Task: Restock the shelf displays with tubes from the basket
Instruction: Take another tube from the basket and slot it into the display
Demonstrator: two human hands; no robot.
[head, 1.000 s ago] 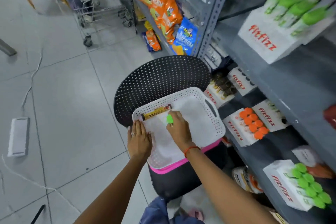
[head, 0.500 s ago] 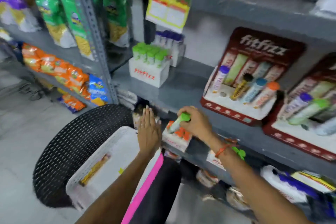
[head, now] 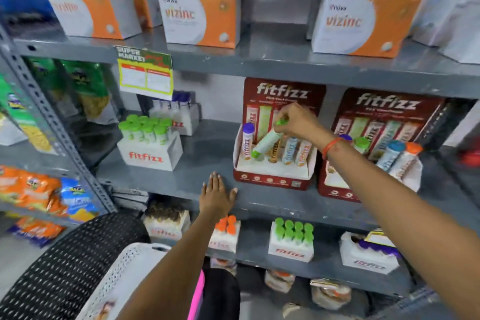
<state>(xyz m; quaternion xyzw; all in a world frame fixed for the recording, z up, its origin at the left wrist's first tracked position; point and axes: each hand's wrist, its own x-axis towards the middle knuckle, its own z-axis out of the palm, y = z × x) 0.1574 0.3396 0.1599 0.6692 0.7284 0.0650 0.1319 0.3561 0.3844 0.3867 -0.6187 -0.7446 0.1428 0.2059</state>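
My right hand (head: 296, 119) grips the cap end of a green-capped tube (head: 267, 141). The tube is tilted, with its lower end down in the dark red fitfizz display (head: 271, 180) on the middle shelf, between a purple-capped tube (head: 246, 141) and a brown one. My left hand (head: 217, 196) lies flat with fingers spread on the front edge of that grey shelf (head: 166, 184), holding nothing. The white perforated basket (head: 124, 270) shows at the bottom left; my left forearm hides much of it.
A second red fitfizz display (head: 376, 163) stands to the right. A white fitfizz box of green-capped tubes (head: 149, 143) sits left on the same shelf. Orange vizinc boxes (head: 200, 17) line the shelf above; more fitfizz boxes (head: 292, 240) fill the shelf below. A black perforated chair (head: 59, 267) holds the basket.
My right hand lifted the green-capped tube out of the basket and carried it up into the red display. My left hand left the basket and settled on the shelf edge. My view swung up to the shelves.
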